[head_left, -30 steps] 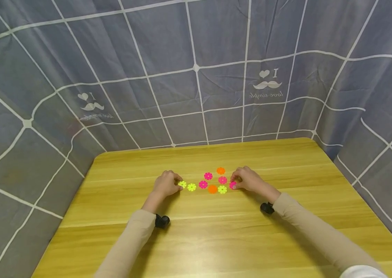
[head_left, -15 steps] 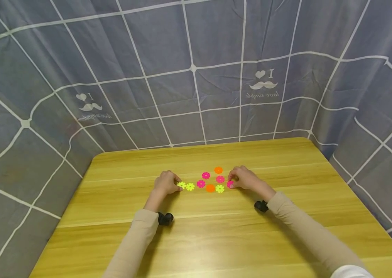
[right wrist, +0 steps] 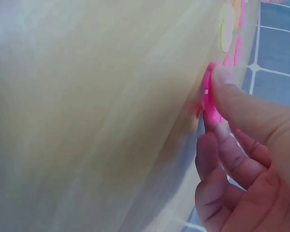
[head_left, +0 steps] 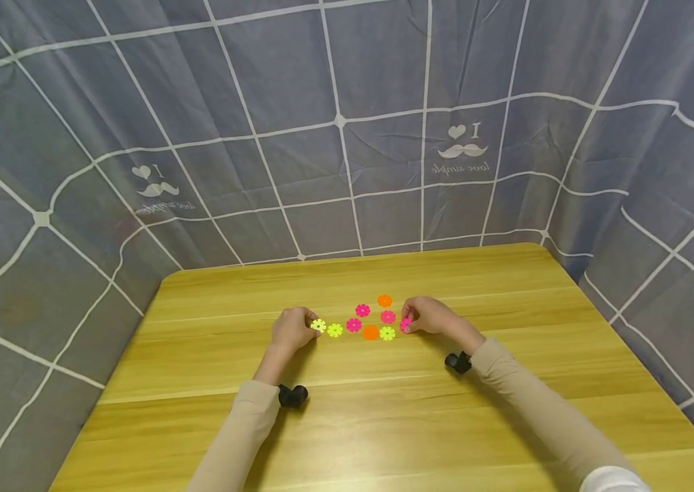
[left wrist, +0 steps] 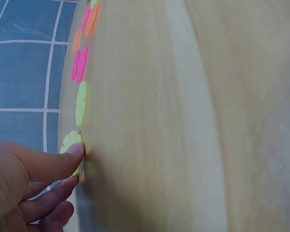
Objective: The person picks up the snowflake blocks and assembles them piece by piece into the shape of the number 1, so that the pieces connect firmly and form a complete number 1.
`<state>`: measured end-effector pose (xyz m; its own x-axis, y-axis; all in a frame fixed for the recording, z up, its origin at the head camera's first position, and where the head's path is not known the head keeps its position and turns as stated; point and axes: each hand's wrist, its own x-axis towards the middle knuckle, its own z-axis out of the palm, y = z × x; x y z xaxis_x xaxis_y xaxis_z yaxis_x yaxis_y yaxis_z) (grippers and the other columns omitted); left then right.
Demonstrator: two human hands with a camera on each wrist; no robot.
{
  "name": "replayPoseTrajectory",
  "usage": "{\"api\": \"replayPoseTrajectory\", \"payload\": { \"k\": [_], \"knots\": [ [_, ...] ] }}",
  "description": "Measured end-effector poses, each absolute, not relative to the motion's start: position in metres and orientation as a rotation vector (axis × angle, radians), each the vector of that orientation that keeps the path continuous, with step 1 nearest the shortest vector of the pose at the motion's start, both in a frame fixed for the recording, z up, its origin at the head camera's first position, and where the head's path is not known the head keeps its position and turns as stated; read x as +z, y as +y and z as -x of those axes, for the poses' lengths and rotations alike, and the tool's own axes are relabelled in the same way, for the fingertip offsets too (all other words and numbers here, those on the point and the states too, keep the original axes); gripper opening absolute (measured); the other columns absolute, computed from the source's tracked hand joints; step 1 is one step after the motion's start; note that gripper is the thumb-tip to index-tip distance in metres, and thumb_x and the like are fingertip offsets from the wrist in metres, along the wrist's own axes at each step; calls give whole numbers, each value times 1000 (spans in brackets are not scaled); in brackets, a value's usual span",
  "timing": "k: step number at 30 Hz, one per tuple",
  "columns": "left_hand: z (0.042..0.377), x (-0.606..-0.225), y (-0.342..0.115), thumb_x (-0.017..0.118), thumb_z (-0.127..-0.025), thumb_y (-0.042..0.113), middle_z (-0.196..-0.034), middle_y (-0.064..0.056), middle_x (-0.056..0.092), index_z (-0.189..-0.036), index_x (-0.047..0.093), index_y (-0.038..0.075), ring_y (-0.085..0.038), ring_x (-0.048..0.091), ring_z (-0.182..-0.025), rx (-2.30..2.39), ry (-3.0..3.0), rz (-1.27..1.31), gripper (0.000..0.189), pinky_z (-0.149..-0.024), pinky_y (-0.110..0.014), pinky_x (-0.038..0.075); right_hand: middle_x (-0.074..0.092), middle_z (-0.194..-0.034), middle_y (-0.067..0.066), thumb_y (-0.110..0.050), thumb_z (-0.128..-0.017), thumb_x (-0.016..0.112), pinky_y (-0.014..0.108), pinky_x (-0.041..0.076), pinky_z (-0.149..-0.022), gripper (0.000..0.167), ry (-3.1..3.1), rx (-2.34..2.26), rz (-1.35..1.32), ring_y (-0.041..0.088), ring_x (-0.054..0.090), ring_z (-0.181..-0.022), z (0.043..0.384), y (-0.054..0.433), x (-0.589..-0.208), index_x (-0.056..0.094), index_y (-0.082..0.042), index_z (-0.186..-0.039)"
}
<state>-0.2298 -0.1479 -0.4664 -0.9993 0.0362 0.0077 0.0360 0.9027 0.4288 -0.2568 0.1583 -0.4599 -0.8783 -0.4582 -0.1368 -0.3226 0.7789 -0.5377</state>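
Note:
My left hand [head_left: 293, 329] pinches a yellow-green notched plastic disc [left wrist: 70, 141] at the left end of a small group, thumb on its face. The disc is tilted up on edge, its lower part covered by the thumb. At the group's right end, my right hand [head_left: 429, 316] grips a pink notched disc [right wrist: 212, 104] between thumb and fingers, also tilted, with its shadow on the table beside it. Between the hands lie another yellow-green disc [head_left: 335, 330], a pink disc [head_left: 354, 324], an orange disc [head_left: 371, 333] and a second yellow-green disc [head_left: 386, 333].
Behind that row, two more pink discs, one nearer the left [head_left: 362, 310] and one nearer the right [head_left: 388, 317], lie flat with an orange disc [head_left: 384, 301]. The wooden table [head_left: 347, 424] ends at a grey-blue curtain [head_left: 298, 164] with white lines.
The left hand's yellow-green disc has tipped up from the table, showing more of its face. The right hand's pink disc has tilted slightly. The head view has shifted a little.

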Motion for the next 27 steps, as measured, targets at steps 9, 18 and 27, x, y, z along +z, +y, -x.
{"api": "replayPoseTrajectory", "payload": {
  "k": [9, 18, 27],
  "knots": [
    [228, -468, -147, 81, -75, 14, -91, -7, 73, -103, 70, 11, -18, 66, -74, 753, 3089, -50, 30, -53, -27, 45, 62, -83, 5, -7, -84, 72, 27, 45, -70, 16, 2701, -870, 690, 15, 51, -74, 252, 159, -463, 60, -4, -94],
    [223, -462, -145, 76, -80, 10, -81, -6, 71, -102, 71, 10, -9, 47, -47, 897, 3127, -108, 22, -40, -20, 30, 67, -86, 9, 2, -89, 59, 29, 50, -69, 14, 2769, -969, 706, 16, 60, -75, 255, 161, -465, 63, -4, -101],
    [229, -453, -134, 76, -82, 16, -82, -5, 73, -106, 72, 11, -12, 58, -58, 1105, 3091, -175, 25, -41, -20, 31, 71, -98, 11, -5, -92, 62, 33, 54, -74, 20, 2886, -1120, 743, 20, 64, -83, 252, 150, -462, 67, -2, -111]
  ]
}}
